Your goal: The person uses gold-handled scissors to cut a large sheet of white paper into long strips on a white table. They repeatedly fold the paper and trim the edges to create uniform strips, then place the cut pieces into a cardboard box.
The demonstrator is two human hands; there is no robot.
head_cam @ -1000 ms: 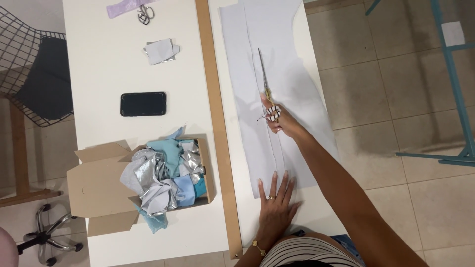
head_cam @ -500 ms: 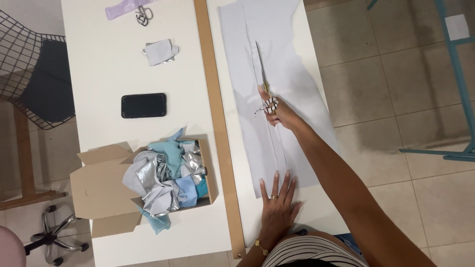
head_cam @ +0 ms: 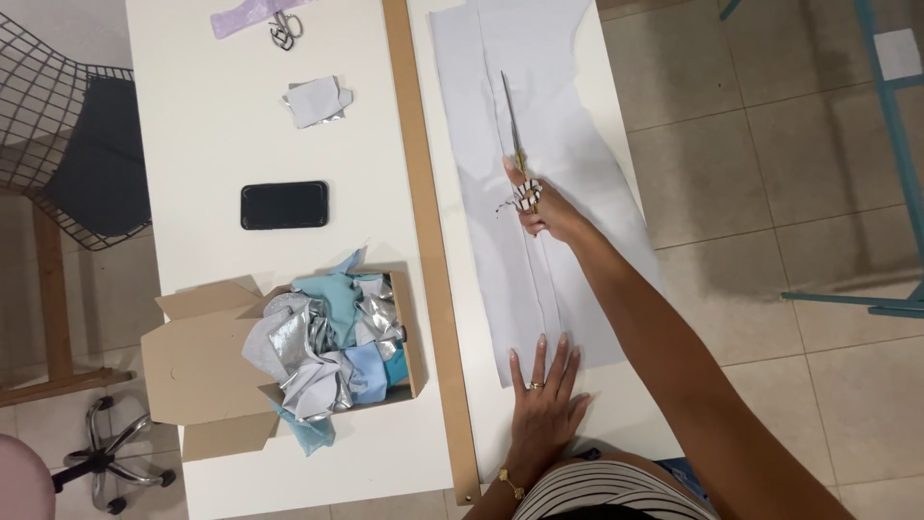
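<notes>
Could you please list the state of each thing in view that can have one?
Scissors: in the right hand, blades lying on the fabric, partway along a cut.
White fabric: spread flat, slit from the near edge up to the scissors.
Left hand: flat, fingers spread, pressing the fabric's near edge.
Cardboard box: flaps open, full of fabric scraps.
Phone: screen dark, lying flat.
Small scissors: lying unused.

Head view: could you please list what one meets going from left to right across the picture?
Wire chair → cardboard box of fabric scraps → black phone → wooden strip → left hand → right hand holding scissors → blue frame.
</notes>
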